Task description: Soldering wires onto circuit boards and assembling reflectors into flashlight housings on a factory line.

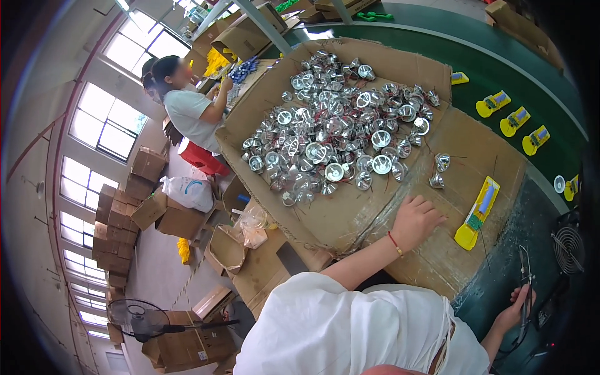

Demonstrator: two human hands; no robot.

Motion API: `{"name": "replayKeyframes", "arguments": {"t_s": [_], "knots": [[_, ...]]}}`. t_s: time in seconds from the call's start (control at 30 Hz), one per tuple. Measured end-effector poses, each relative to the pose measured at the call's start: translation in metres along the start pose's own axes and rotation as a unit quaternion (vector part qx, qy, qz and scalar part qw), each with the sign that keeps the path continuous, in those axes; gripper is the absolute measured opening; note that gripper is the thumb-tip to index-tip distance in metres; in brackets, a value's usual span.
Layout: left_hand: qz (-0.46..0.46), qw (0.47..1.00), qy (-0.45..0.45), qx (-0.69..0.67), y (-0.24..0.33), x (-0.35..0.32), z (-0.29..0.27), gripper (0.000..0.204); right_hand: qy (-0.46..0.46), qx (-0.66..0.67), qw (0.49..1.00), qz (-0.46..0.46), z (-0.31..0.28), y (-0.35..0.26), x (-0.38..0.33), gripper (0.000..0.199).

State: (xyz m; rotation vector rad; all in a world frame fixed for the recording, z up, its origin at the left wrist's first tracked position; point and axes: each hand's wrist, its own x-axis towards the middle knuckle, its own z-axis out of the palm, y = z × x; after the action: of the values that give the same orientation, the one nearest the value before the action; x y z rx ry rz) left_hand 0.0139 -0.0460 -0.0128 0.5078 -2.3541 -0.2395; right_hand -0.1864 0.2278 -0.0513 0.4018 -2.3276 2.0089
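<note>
My left hand (pixel 417 224) rests on the cardboard sheet (pixel 437 265), fingers loosely bent and somewhat apart, with nothing visible in them. To its right lies a yellow plastic housing (pixel 464 239) holding a blue cylindrical cell, a small green circuit board and thin wires. Two silver reflector cups (pixel 442 162) with wires sit just beyond that hand. At the lower right, my right hand (pixel 519 305) is closed around a slim soldering iron (pixel 524 278), its tip pointing away from me and its cable hanging below.
A large open carton (pixel 281 219) full of wired reflector cups fills the middle. Several yellow housings (pixel 514 121) line the green conveyor (pixel 481 69) on the right. A small round fan (pixel 567 250) stands right of the iron. Another person (pixel 187 106) works at the far left.
</note>
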Motion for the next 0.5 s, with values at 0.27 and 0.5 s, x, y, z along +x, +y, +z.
{"name": "replayKeyframes", "arguments": {"t_s": [0.27, 0.5], "knots": [[-0.036, 0.997, -0.053, -0.048, 0.011, -0.012, -0.017, 0.005, -0.024, 0.021, 0.999, 0.005, -0.024, 0.003, -0.007, 0.014], [-0.211, 0.941, -0.081, -0.25, 0.025, 0.005, 0.013, 0.008, -0.114, 0.075, 0.991, -0.003, 0.02, -0.064, -0.009, 0.024]]}}
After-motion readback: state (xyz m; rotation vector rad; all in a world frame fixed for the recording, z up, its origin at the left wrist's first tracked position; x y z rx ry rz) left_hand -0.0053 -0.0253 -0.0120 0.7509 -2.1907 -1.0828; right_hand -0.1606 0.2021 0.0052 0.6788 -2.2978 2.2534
